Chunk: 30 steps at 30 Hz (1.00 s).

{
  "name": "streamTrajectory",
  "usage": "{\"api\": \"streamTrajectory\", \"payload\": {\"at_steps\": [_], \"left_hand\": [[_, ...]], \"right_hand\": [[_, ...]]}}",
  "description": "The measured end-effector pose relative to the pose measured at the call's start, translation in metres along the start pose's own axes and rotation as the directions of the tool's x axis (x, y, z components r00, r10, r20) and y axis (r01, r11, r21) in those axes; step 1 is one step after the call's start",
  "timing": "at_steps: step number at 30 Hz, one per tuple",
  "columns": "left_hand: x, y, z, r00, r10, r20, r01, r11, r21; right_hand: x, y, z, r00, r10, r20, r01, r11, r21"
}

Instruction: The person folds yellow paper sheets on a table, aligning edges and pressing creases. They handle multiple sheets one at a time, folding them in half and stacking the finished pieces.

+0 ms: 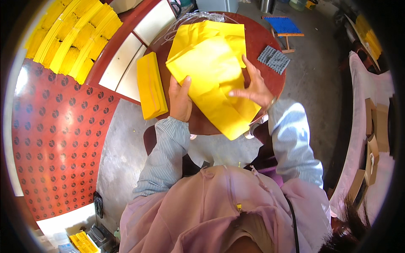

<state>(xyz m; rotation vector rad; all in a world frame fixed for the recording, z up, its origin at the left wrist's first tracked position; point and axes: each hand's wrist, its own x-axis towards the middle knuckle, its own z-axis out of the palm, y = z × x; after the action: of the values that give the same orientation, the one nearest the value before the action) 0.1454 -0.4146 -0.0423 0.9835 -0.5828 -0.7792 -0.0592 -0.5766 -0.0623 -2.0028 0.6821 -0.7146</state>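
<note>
Several yellow sheets, like flat paper bags (211,63), lie fanned over one another above a round red-brown table. My left hand (180,99) grips their left edge, with the thumb on top and the fingers mostly hidden underneath. At their right side my right hand (255,90) is spread open, thumb pointing left over the lower yellow layer and fingers pointing up along the edge. Whether its fingertips touch the sheets I cannot tell. To the left of my left hand, a bundle of folded yellow sheets (151,86) lies at the table's edge.
The round table (276,84) carries a grey studded pad (274,60) on the right and clear plastic strips (185,21) at the back. Tall yellow stacks (74,36) stand far left on a red patterned surface (59,139). A blue-topped stool (283,26) stands behind, right.
</note>
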Motion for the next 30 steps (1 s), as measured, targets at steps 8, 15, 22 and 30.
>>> {"api": "streamTrajectory", "payload": {"at_steps": [8, 15, 22, 30], "left_hand": [[0.028, 0.092, 0.040, 0.895, 0.363, 0.258, -0.401, 0.910, 0.111], [0.035, 0.061, 0.022, 0.958, 0.255, 0.131, -0.277, 0.941, 0.195], [0.048, 0.038, 0.007, 0.939, 0.253, 0.232, -0.265, 0.964, 0.020], [0.045, 0.041, 0.008, 0.966, 0.127, 0.227, -0.152, 0.984, 0.096]], "right_hand": [[0.050, -0.086, -0.039, 0.991, -0.050, 0.121, -0.031, 0.804, 0.594], [0.038, -0.067, -0.005, 0.997, -0.079, -0.026, 0.082, 0.882, 0.464], [0.040, -0.042, 0.003, 0.997, -0.079, -0.013, 0.071, 0.794, 0.603], [0.028, -0.051, 0.013, 0.995, 0.019, -0.094, 0.046, 0.764, 0.644]]}}
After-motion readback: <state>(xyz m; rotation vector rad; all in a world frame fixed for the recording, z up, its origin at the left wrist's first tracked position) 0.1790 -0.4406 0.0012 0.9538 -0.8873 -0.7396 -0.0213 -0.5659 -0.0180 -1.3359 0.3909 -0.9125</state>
